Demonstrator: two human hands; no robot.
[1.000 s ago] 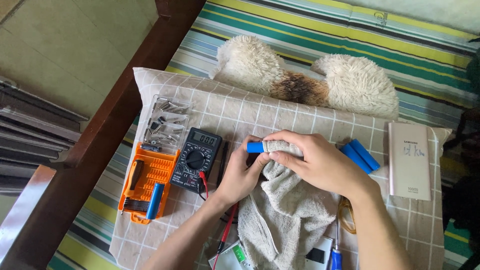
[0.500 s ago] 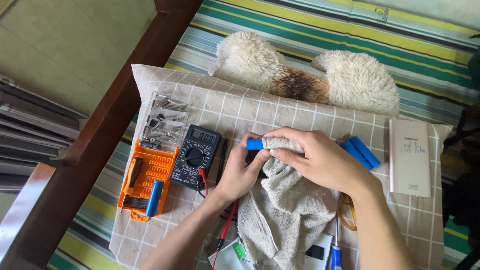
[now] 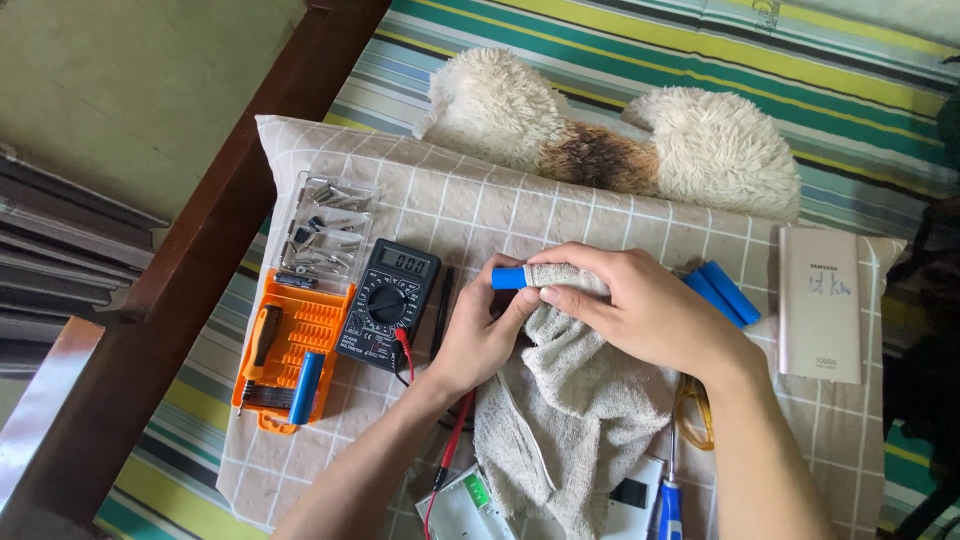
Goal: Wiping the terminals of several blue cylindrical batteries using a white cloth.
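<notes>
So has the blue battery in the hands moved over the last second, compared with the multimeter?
No. The blue battery, wrapped in the grey cloth, sits just right of the multimeter, as before.

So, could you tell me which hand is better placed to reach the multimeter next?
Probably the left hand: it lies right beside the multimeter, only touching the blue cell, while the right hand grips the cloth around it, farther away.

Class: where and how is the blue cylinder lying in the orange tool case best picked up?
Pinch the blue cylinder across its middle, coming from above. It lies loose along the orange tool case, round sides exposed and upper half clear of the tray, probably leaving finger room on both sides.
</notes>
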